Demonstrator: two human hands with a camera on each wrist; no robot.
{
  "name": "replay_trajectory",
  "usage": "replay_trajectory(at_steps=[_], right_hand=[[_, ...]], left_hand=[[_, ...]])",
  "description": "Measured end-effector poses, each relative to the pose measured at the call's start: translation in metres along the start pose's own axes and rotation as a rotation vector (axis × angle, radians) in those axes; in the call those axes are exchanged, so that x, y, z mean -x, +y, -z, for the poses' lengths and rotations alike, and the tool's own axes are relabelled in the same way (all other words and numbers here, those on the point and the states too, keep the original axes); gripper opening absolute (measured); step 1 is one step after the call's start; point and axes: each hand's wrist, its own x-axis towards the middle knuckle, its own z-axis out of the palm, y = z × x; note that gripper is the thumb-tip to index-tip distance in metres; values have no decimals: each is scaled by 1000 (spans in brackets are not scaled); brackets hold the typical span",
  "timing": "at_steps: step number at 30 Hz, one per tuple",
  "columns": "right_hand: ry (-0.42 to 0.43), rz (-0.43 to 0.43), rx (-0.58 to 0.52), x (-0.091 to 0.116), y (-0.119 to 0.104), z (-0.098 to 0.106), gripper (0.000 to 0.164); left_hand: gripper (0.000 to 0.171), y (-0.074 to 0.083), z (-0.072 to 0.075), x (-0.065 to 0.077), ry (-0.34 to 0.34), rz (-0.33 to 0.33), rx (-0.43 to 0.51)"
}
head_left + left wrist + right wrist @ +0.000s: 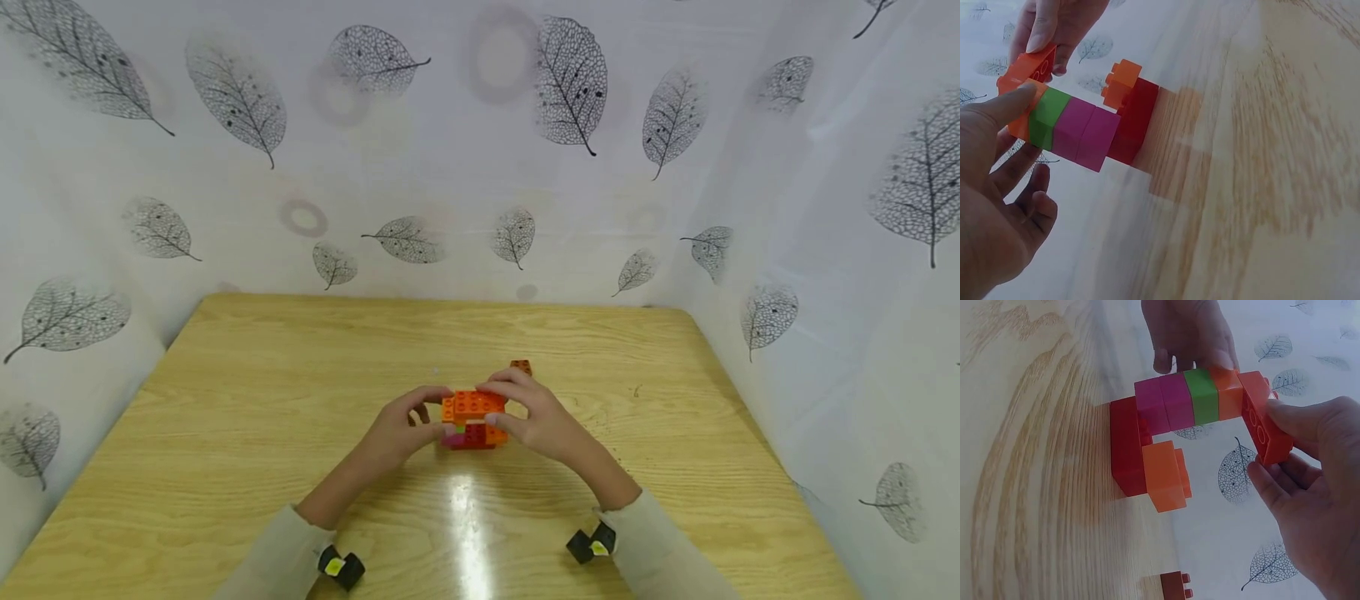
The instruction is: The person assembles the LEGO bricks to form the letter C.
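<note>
A red base brick (1125, 447) stands on the table. From one end rises a column of two magenta bricks (1079, 131), a green brick (1047, 119) and an orange brick (1229, 394); a separate orange brick (1163, 476) sits on the base's other end. My left hand (397, 429) pinches the column near its top, thumb along the orange brick. In my right hand (540, 417) a longer orange-red brick (480, 405) is gripped between thumb and fingers. That brick slants at the column's top, its hollow underside facing down over the gap in the right wrist view.
Behind my right hand lies a small loose orange-brown brick (521, 366). The wooden table (300, 350) reaches back to a pale curtain (450, 167) printed with leaves, which also hangs at both sides.
</note>
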Motion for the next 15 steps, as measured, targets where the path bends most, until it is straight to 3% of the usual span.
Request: replay_trajectory(at_steps=[8, 15], right_hand=[[15, 51, 20, 0, 1, 0, 39], [1, 42, 10, 0, 2, 3, 42]], left_hand=[[47, 9, -5, -2, 49, -114, -35], [44, 9, -10, -6, 69, -132, -41]])
